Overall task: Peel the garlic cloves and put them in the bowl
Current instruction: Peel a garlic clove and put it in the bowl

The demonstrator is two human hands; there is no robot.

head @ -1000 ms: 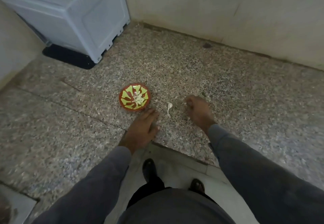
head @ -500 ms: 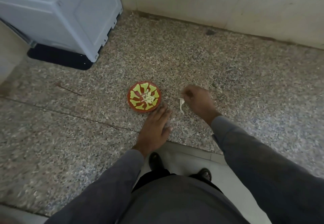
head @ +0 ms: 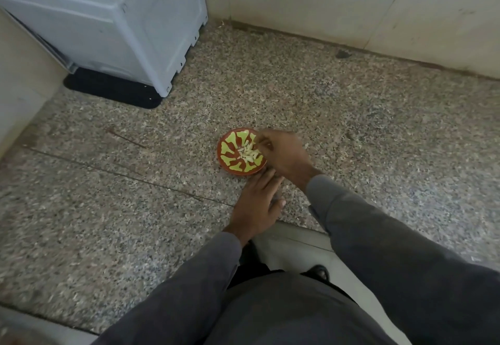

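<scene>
Nearest, grey clothing and two grey sleeves (head: 405, 250) are seen, with a dark shoe (head: 320, 271) on pale floor between them. Just beyond, the left hand (head: 257, 201) is laid flat on the speckled counter (head: 108, 209), fingers straight and released, their tips reaching to the near edge of the bowl (head: 230, 152). The right hand (head: 284, 155) is held over the bowl's right rim, fingers curled inward above the contents; whether a clove is pinched between them cannot be told, as the fingertips are blurred. The bowl, red with yellow-green markings, is set on the counter near the middle of the scene, and a small heap of pale peeled cloves (head: 247, 153) is seen lying in its centre.

Farther off to the left, a white appliance (head: 113, 20) is stood on a black mat (head: 108, 87) in the corner. At the far side, the counter is met by a pale wall (head: 351, 6), with a dark speck (head: 342, 53) close to the join.
</scene>
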